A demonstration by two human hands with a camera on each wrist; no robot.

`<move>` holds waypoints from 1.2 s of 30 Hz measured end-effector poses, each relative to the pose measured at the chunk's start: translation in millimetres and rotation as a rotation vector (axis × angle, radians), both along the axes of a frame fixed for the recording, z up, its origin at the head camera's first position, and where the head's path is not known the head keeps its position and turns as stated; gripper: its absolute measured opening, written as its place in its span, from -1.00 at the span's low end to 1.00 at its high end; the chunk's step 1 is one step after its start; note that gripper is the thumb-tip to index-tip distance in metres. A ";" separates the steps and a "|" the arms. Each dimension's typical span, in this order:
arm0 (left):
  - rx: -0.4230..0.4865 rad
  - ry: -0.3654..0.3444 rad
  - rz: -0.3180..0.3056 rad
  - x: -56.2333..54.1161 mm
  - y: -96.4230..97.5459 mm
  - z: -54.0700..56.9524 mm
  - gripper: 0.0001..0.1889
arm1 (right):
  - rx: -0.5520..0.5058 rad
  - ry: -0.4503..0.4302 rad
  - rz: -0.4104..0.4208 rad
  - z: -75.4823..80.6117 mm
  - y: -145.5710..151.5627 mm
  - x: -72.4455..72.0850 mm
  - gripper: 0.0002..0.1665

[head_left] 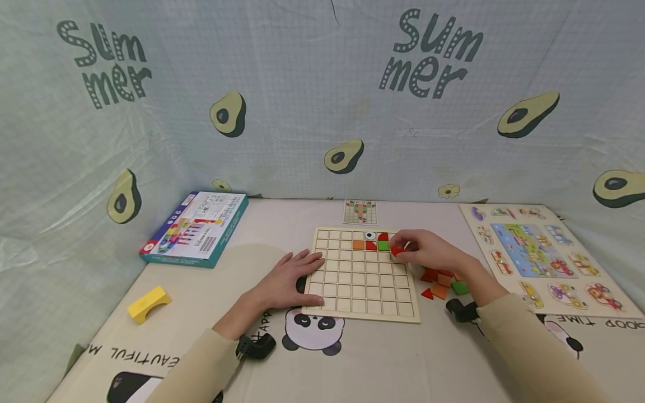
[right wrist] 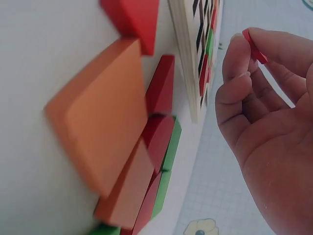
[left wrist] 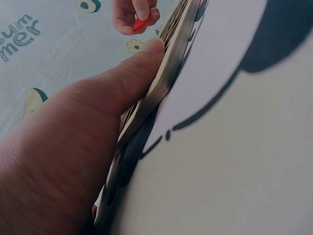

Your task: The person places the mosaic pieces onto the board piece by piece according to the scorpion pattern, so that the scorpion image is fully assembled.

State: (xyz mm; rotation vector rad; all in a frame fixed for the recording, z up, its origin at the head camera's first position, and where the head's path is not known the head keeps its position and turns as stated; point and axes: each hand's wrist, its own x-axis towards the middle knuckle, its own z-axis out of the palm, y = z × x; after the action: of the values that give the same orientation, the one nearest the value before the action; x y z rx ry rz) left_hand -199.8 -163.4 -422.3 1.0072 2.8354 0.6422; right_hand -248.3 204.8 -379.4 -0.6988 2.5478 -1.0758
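A wooden grid board [head_left: 358,276] lies on the table in front of me. My left hand [head_left: 287,282] rests on its left edge, fingers spread and the thumb along the near corner. In its upper rows sit an eye tile [head_left: 370,236], an orange square [head_left: 358,244], a green square [head_left: 383,245] and red-and-white tiles [head_left: 371,246]. Over the board's right edge, my right hand [head_left: 430,250] pinches a small red piece [right wrist: 255,47] between thumb and index finger. The fingers partly hide that piece, so I cannot tell its full shape.
Loose orange squares [head_left: 440,291], red pieces and a green piece [head_left: 459,287] lie right of the board. Behind it is a pattern card [head_left: 352,214]. A picture puzzle [head_left: 534,252] fills the right side. To the left are a flat box [head_left: 181,258] and a yellow arch block [head_left: 147,303].
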 end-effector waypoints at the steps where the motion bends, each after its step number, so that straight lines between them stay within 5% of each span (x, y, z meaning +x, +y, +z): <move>1: 0.000 0.000 0.000 0.0 -0.1 0.0 -0.04 | -0.006 -0.005 0.002 0.4 -1.5 -0.3 -0.72; 16: -0.009 -0.010 0.004 1.8 -0.7 0.9 -0.04 | -0.069 0.024 0.048 -2.6 -23.1 -11.5 -0.67; 36: -0.017 -0.016 0.014 0.8 -0.1 1.0 -0.02 | -0.114 0.049 -0.004 -4.5 -58.9 -31.3 -0.68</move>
State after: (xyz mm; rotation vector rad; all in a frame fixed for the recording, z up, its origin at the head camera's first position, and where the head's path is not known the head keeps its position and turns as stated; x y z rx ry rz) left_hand -199.0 -163.4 -421.2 0.9761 2.8318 0.6239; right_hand -279.6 145.9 -383.8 -0.7575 2.5455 -1.2286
